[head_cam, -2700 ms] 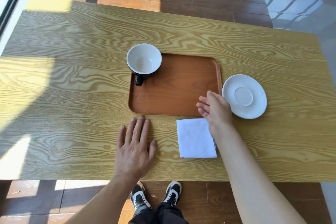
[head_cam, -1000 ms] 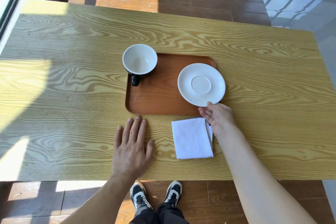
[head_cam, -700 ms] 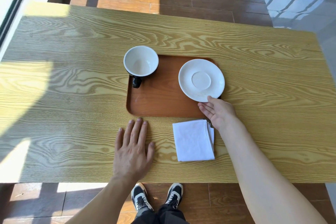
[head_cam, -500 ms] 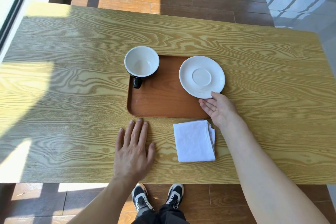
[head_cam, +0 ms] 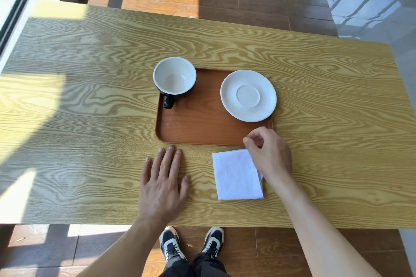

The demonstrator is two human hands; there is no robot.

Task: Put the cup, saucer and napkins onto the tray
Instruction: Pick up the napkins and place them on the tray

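Observation:
A brown tray (head_cam: 198,128) lies in the middle of the wooden table. The white-lined black cup (head_cam: 174,78) stands on the tray's far left corner, handle toward me. The white saucer (head_cam: 248,95) rests on the tray's right side, overlapping its edge. A stack of white napkins (head_cam: 236,175) lies on the table just in front of the tray. My right hand (head_cam: 269,155) hovers with curled fingers over the stack's far right corner; whether it grips the napkins is hidden. My left hand (head_cam: 163,182) lies flat on the table, fingers spread, left of the napkins.
The table's (head_cam: 90,96) near edge runs just behind my wrists, and my shoes show on the floor below it. Sunlight falls across the table's left side. Dark wooden floor lies beyond the far edge.
My right hand carried the saucer from the table onto the tray's right side, let it go, and drew back over the napkins with fingers curling. My left hand stayed put.

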